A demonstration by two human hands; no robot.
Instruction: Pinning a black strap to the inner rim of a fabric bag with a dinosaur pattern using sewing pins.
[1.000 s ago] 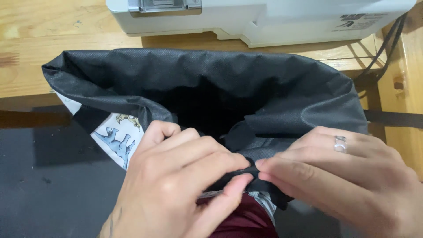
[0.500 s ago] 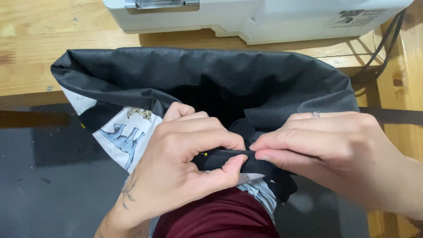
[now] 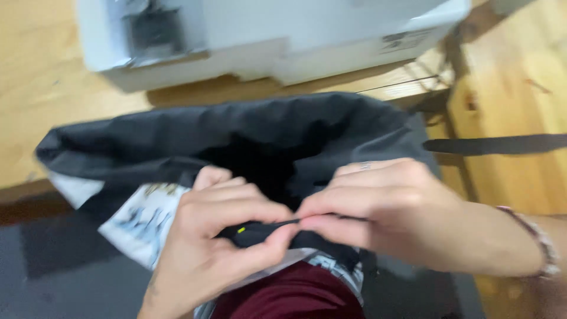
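Observation:
A black fabric bag (image 3: 248,133) lies open in front of me, its dark mouth facing up. My left hand (image 3: 218,236) and my right hand (image 3: 384,215) meet at the bag's near rim. Both pinch a narrow black strip of the rim (image 3: 260,231) between thumb and fingers, fingertips almost touching. A ring sits on a right finger, a bracelet on the right wrist. A white panel with a grey-blue print (image 3: 142,221) shows on the bag's left side. Dark red cloth (image 3: 295,292) lies just under the hands.
A white machine (image 3: 266,35) stands at the back on a light wooden table (image 3: 35,100). A black strap (image 3: 496,143) runs across wood at the right. A dark grey mat (image 3: 53,266) covers the lower left. The frame is blurred.
The view has swung, so the bag and machine sit lower and more to the right. My hands stay pinched on the bag's near rim, fingertips closer together.

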